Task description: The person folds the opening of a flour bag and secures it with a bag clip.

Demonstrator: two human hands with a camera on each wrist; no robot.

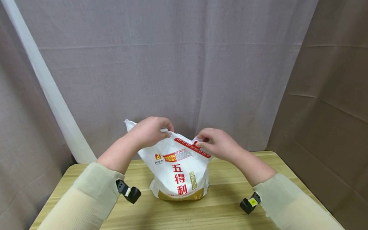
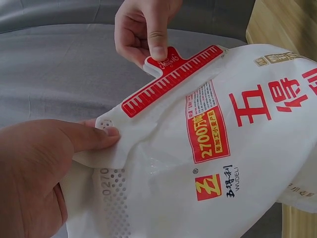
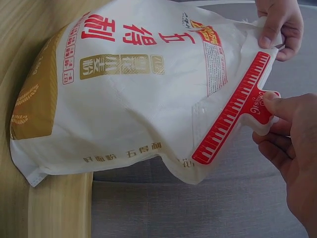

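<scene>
Flour bag (image 1: 178, 171) stands upright on my wooden worktop (image 1: 190, 216), near its back edge in front of the grey curtain (image 1: 180, 59), its top folded over toward me. A red sealing clip (image 1: 192, 148) sits along that folded top edge. My right hand (image 1: 219, 144) pinches the clip's white-and-red tab, thumb pressed on top and fingers curled beneath, as the left wrist view shows plainly. My left hand (image 1: 150, 131) grips the bag's far top corner, thumb laid over the perforated white edge (image 2: 106, 130), holding the material taut.

I judge the step in hand to be working the clip at the bag's mouth; whether it is going on or coming off I cannot tell from this. Either way, I think the next move calls for keeping the left-hand tension steady while the right squeezes the tab squarely, so the clip's bars stay parallel to the fold and the bag does not tip.
</scene>
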